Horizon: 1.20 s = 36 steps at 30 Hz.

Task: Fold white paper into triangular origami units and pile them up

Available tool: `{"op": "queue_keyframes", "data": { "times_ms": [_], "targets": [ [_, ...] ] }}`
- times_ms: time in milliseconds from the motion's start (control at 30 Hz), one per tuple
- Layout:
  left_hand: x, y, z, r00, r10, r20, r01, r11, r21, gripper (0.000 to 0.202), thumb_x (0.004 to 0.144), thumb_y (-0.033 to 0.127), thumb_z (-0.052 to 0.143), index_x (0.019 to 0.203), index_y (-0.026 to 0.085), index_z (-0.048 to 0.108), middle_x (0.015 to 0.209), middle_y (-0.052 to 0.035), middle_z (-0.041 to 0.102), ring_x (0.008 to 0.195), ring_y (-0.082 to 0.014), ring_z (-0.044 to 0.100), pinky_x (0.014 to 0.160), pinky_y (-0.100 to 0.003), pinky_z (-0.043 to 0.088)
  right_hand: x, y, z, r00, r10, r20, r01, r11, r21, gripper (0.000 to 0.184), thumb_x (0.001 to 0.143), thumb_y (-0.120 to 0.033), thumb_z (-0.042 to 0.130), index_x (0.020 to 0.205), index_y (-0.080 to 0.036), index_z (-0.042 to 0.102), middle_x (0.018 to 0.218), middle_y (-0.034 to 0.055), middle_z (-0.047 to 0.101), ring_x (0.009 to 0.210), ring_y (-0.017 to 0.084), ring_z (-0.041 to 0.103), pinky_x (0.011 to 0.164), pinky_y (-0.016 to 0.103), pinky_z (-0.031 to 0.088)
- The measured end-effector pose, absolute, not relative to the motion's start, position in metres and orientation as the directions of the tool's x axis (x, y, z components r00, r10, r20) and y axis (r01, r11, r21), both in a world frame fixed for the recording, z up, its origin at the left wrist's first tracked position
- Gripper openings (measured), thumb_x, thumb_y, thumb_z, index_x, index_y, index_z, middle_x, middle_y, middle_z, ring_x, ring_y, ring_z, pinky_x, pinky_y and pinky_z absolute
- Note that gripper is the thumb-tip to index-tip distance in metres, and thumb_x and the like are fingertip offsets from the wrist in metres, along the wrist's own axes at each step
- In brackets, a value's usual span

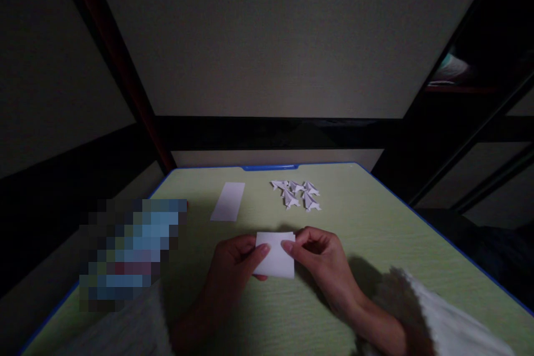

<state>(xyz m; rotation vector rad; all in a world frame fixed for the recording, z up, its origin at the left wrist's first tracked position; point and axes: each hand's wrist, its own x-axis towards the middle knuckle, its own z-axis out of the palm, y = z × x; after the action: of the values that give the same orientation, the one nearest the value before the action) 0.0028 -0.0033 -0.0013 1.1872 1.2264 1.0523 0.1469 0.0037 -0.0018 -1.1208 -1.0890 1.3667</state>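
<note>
Through my head camera I look over a pale green table (375, 222) with a blue edge and a blue handle (271, 167) on its far side. The room is dim; a grey panel (271, 39) rises behind the table, and off to the right a pale bundle (453, 69) sits in a dark recess.

To my left lies a bluish item (142, 250), pixelated so I can't tell what it is. A white paper sheet (228, 202) lies flat beyond my hands, and to its right five folded paper figures (295, 194) sit close together. Nothing stands between my hands and the paper I hold.

That folded paper (277, 263) is in front of me, near the table's middle. My left hand (233, 258) pinches its left side, thumb on top, fingers behind; my right hand (323, 250) grips its upper right corner, thumb lying on its face.
</note>
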Motion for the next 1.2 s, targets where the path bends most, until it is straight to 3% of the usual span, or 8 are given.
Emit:
{"op": "queue_keyframes", "data": {
  "times_ms": [300, 500, 700, 833, 1033, 1200],
  "targets": [
    [0.002, -0.006, 0.003, 0.034, 0.994, -0.1, 0.133, 0.095, 0.987, 0.021, 0.063, 0.028, 0.056, 0.049, 0.013, 0.054, 0.044, 0.0022, 0.054, 0.043, -0.0098, 0.049, 0.04, -0.018, 0.038, 0.146, 0.003, 0.003, -0.051, 0.998, -0.04, -0.135, -0.047, -0.99, 0.026, 0.053, -0.023, 0.068, 0.047, -0.013, 0.045, 0.044, -0.0061, 0.044, 0.041, 0.004, 0.036, 0.04, 0.018, 0.027],
    [0.003, -0.009, 0.004, 0.107, 0.986, -0.127, 0.203, 0.103, 0.974, 0.022, 0.063, 0.027, 0.054, 0.046, 0.013, 0.049, 0.04, 0.0037, 0.049, 0.04, -0.0087, 0.045, 0.039, -0.018, 0.032, 0.145, 0.002, 0.005, -0.034, 0.997, 0.063, -0.24, 0.054, -0.969, 0.033, 0.054, -0.016, 0.068, 0.073, -0.018, 0.041, 0.048, -0.0086, 0.049, 0.042, 0.005, 0.042, 0.041, 0.016, 0.032],
    [0.006, -0.014, 0.007, 0.266, 0.953, -0.146, 0.295, 0.064, 0.953, 0.02, 0.065, 0.023, 0.052, 0.049, 0.012, 0.056, 0.044, -0.0012, 0.058, 0.045, -0.0129, 0.055, 0.044, -0.019, 0.037, 0.143, 0.001, 0.005, -0.111, 0.991, 0.072, -0.247, 0.042, -0.968, 0.041, 0.058, -0.014, 0.066, 0.086, -0.021, 0.037, 0.051, -0.0082, 0.052, 0.045, 0.006, 0.046, 0.042, 0.017, 0.036],
    [0.005, -0.017, 0.006, 0.317, 0.932, -0.175, 0.27, 0.088, 0.959, 0.02, 0.067, 0.023, 0.051, 0.055, 0.01, 0.061, 0.049, -0.0052, 0.064, 0.049, -0.0153, 0.059, 0.049, -0.022, 0.043, 0.142, 0.0, 0.006, -0.156, 0.987, 0.042, -0.239, 0.003, -0.971, 0.044, 0.056, -0.013, 0.067, 0.086, -0.021, 0.036, 0.051, -0.0089, 0.051, 0.042, 0.006, 0.045, 0.038, 0.016, 0.035],
    [0.003, -0.015, 0.002, 0.266, 0.956, -0.122, 0.201, 0.069, 0.977, 0.019, 0.068, 0.023, 0.051, 0.06, 0.009, 0.062, 0.05, -0.0059, 0.065, 0.047, -0.0148, 0.06, 0.047, -0.021, 0.043, 0.14, 0.0, 0.006, -0.211, 0.978, -0.003, -0.264, -0.06, -0.963, 0.046, 0.055, -0.016, 0.067, 0.087, -0.021, 0.034, 0.047, -0.0102, 0.05, 0.037, 0.006, 0.044, 0.035, 0.015, 0.033],
    [0.001, -0.012, 0.004, 0.205, 0.972, -0.116, 0.117, 0.093, 0.989, 0.017, 0.067, 0.024, 0.052, 0.062, 0.009, 0.061, 0.05, -0.0055, 0.066, 0.045, -0.0141, 0.059, 0.046, -0.021, 0.043, 0.141, 0.001, 0.004, -0.244, 0.97, -0.022, -0.304, -0.098, -0.947, 0.042, 0.053, -0.019, 0.069, 0.081, -0.019, 0.037, 0.05, -0.007, 0.055, 0.042, 0.008, 0.05, 0.041, 0.018, 0.037]
  ]
}}
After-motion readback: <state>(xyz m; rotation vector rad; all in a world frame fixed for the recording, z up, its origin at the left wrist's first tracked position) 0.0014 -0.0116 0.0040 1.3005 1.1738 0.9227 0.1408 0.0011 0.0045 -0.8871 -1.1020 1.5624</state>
